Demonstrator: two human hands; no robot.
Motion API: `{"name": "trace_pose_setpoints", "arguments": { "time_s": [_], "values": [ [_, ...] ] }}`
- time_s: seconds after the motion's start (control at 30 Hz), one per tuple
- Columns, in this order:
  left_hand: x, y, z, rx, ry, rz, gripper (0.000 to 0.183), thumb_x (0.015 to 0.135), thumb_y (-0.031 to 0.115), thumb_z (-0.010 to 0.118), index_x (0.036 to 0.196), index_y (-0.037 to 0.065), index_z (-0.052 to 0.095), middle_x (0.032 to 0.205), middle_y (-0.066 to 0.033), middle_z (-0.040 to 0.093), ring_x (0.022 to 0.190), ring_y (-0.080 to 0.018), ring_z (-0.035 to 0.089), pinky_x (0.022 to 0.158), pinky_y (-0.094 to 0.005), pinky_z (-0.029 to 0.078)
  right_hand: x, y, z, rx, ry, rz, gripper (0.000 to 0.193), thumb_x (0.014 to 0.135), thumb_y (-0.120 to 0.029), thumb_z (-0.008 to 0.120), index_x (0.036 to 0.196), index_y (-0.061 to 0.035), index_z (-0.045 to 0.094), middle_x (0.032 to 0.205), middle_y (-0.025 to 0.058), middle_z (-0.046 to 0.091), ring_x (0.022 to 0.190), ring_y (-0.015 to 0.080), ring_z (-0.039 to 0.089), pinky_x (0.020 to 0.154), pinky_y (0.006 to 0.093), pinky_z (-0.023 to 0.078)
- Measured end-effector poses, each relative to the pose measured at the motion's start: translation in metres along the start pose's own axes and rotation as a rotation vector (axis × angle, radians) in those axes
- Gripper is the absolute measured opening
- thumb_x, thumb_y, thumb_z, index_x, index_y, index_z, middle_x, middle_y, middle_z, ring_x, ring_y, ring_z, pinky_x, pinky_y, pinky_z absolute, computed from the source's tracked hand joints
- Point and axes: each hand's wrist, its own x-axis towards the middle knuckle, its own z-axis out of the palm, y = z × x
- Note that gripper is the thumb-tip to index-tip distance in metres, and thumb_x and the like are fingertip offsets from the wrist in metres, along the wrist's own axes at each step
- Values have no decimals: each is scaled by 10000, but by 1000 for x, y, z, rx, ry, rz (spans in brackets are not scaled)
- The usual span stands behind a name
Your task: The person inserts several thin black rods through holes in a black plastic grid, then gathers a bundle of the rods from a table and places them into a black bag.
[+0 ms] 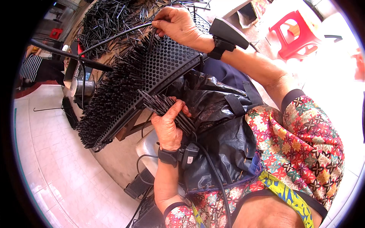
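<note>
A black perforated board (173, 57) lies at a slant in front of me, its left part thickly filled with upright black sticks and its right part showing bare round holes. My left hand (167, 127) is closed round a bundle of thin black sticks (178, 116), below the board's near edge. Over the board's far part, my right hand (178, 24) pinches a thin black stick (152, 37), which points down at the edge of the filled rows. Whether its tip sits in a hole I cannot tell.
A large heap of loose black sticks (106, 24) covers the table behind the board. A black cable (118, 36) crosses above the filled rows. To the left stands a metal can (83, 87); a red plastic stool (279, 36) is at the far right. Black sheeting (216, 131) covers my lap.
</note>
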Motion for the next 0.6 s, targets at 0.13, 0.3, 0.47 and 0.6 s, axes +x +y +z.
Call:
{"name": "trace_pose_setpoints", "arguments": {
  "time_s": [0.13,0.3,0.47,0.6],
  "values": [
    [0,-1,-1,9,-18,7,172,705,-7,605,854,0,519,695,-88,558,580,-172,545,514,-284,459,3,9,0,-245,-69,-165,86,763,-55,576,818,10,567,656,56,586,564,95,567,521,203,472],
    [1,-1,-5,43,-43,9,186,717,11,597,884,0,515,716,-86,551,601,-166,541,531,-280,464,0,-2,9,-481,-250,-410,111,730,-94,592,791,-6,567,633,108,567,564,216,571,519,281,448],
    [2,0,-4,42,-57,-8,162,730,8,584,878,10,519,721,-81,550,612,-157,538,535,-271,465,11,-9,22,-615,-458,-425,104,711,-72,539,775,3,572,656,147,576,623,295,578,570,345,466],
    [2,0,-5,27,-70,-18,155,736,8,580,879,13,518,726,-80,550,616,-154,537,537,-268,465,15,-8,29,-755,-542,-407,115,687,-80,526,745,2,582,642,149,578,619,302,580,562,366,464]
  ]
}}
